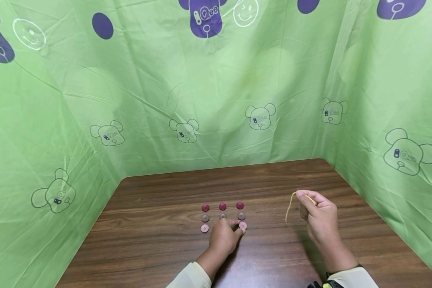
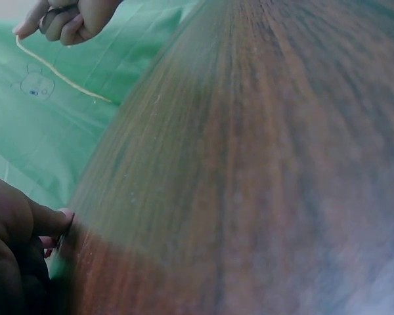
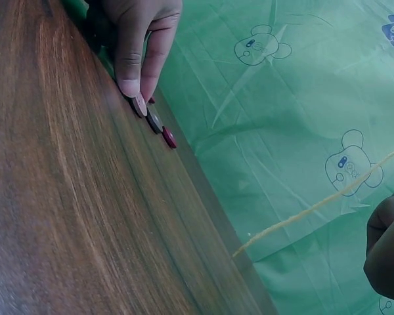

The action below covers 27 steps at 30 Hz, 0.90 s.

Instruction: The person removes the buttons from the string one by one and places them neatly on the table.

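At the front right of several rows of buttons, my left hand (image 1: pixel 222 238) pinches a pale pink button (image 1: pixel 243 226) between thumb and forefinger, at table level. The right wrist view shows the same button (image 3: pixel 140 105) under those fingertips. To the right, above the table, my right hand (image 1: pixel 321 219) holds a yellow string (image 1: pixel 289 208) between thumb and fingers, its loose end hanging down. Behind the pink button lie a grey-brown button (image 1: pixel 241 216) and a dark red button (image 1: pixel 239 205). Another pink button (image 1: pixel 205 228) lies left of my left hand, which partly covers a middle grey-brown button (image 1: pixel 223 216).
More dark red buttons (image 1: pixel 222 206) form the back row, with a grey-brown button (image 1: pixel 205 218) at the left of the middle row. They lie on a brown wood-grain table (image 1: pixel 147 240). Green printed cloth (image 1: pixel 216 88) surrounds the table's back and sides.
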Available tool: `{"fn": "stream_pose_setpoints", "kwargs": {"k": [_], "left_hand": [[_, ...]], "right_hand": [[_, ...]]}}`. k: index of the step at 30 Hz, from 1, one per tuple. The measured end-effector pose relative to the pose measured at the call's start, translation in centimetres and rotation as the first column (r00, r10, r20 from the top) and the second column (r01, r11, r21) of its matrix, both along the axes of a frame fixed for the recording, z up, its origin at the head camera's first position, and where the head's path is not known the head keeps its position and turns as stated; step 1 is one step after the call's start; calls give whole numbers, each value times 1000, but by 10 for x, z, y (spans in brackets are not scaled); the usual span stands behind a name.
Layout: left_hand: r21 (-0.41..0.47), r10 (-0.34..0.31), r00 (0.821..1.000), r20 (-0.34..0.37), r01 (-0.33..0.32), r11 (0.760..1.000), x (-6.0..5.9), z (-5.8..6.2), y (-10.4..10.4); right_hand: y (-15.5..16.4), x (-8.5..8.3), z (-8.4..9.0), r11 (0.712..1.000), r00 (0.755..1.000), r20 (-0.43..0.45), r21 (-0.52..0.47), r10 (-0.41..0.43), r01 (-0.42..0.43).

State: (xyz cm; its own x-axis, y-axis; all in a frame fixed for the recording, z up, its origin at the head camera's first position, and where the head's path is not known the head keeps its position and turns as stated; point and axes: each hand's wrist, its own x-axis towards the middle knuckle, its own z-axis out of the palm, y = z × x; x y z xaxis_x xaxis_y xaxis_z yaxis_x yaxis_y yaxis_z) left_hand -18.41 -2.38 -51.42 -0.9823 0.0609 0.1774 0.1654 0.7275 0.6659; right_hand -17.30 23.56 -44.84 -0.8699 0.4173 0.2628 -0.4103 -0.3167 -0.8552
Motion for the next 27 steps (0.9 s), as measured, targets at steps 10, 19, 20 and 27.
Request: {"fn": "stream_pose_setpoints", "kwargs": {"k": [10,19,20,27], "left_hand": [[28,-14,1000,23,13,1000,-1,-2,-3],[306,-123,990,70,96,947,3,-4,-17],[328,-134,989,58,108,938,3,-4,-19],[383,-142,989,-41,147,912,4,-4,-33]], "right_hand": [[1,0,0,1000,1000,6,7,4,-4],[0,0,0,998,999,43,62,-13,10],[0,0,0,997,999,52,75,-15,11],[-2,0,-3,991,996,84,131,-8,-3]]}}
